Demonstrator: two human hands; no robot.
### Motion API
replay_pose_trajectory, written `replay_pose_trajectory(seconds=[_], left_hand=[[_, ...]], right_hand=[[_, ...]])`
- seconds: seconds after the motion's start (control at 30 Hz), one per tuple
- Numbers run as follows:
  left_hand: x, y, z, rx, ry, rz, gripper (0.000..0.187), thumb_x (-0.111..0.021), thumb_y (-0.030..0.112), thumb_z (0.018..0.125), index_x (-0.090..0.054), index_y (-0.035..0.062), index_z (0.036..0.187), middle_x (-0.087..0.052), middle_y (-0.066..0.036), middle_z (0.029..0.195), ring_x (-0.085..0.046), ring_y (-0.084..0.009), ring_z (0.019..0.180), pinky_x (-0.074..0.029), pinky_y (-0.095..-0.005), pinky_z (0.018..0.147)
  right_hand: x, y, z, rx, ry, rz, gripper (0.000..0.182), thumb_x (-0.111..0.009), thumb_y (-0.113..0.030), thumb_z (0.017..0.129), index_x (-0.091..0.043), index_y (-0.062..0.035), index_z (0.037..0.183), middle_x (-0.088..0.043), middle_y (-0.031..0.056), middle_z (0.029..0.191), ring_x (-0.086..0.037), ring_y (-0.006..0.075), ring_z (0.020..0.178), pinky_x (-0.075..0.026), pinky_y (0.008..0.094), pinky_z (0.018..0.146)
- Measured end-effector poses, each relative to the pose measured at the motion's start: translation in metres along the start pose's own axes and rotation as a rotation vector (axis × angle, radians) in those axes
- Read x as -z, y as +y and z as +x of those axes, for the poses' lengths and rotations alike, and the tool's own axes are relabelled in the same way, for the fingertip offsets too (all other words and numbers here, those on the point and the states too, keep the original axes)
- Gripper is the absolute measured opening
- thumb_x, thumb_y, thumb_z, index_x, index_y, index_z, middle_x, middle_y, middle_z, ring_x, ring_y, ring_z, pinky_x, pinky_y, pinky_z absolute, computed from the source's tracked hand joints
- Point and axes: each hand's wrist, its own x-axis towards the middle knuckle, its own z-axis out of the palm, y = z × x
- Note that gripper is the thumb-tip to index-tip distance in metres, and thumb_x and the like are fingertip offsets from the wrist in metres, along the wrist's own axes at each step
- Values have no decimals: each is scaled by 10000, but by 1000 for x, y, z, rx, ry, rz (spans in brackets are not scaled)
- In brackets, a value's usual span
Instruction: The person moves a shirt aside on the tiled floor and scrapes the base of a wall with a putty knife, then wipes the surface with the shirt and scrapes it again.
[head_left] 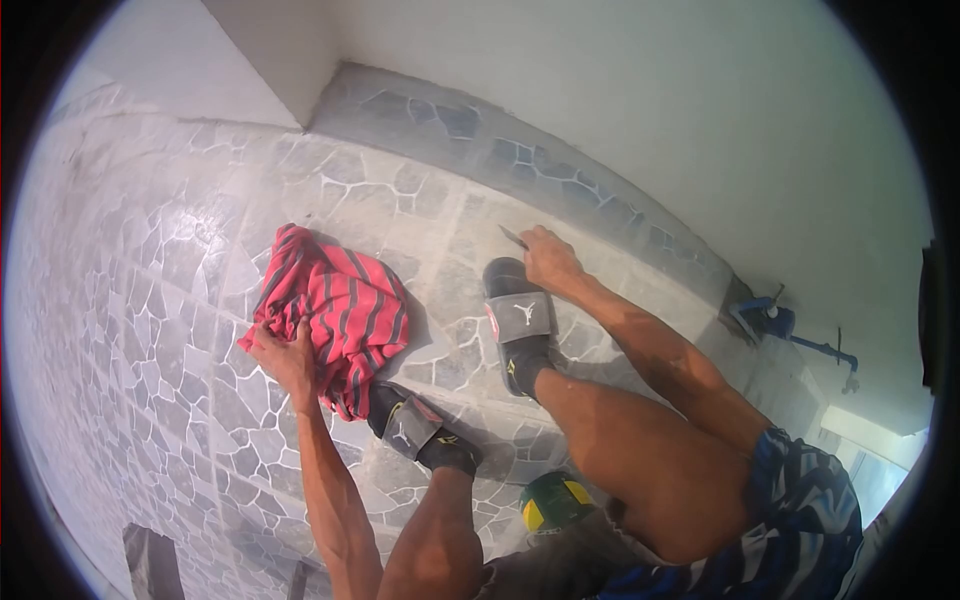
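My left hand [287,360] grips the near left edge of a red cloth with dark stripes [345,300], its fingers bunched into the fabric. The cloth lies crumpled on the stone-patterned floor [180,350], beside my foot in a grey and black slide sandal [412,428]. My right hand [550,262] is closed around a thin, dark, pointed blade-like tool [513,237]; its handle is hidden in the fist. That hand is just beyond my other sandal [520,314], near the base of the wall.
A pale wall [650,110] with a stone-patterned base strip [540,165] runs along the far side. Blue pipework [775,322] juts out at the right. A green and yellow round object [556,502] sits between my legs. A dark object [152,562] stands at lower left.
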Motion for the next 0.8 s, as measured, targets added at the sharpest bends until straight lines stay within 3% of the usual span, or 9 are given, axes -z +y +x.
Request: replay_pose_trajectory(seconds=[0.53, 0.63, 0.8], left_hand=[[1, 1, 0, 38, -1, -4, 708, -827, 366, 718, -515, 25, 1254, -526, -230, 1107, -502, -403, 1064, -411, -490, 913], [2, 1, 1, 35, -12, -5, 716, -829, 364, 719, -514, 21, 1263, -517, -238, 1117, -505, -409, 1064, -412, -489, 914], [4, 3, 1, 40, -12, -26, 724, -833, 364, 720, -513, 12, 1265, -504, -249, 1112, -510, -415, 1059, -411, -490, 915]], right_hand=[[-4, 2, 1, 24, 26, -13, 313, -568, -110, 860, -570, -32, 1163, -564, 186, 1078, -575, 378, 1053, -482, 478, 890], [-6, 4, 1, 88, 92, -46, 231, -569, -122, 859, -569, -18, 1065, -574, 188, 1018, -615, 370, 976, -527, 473, 823], [-7, 4, 1, 91, 100, -46, 229, -568, -124, 858, -568, -18, 1061, -572, 188, 1013, -616, 368, 966, -528, 469, 823]])
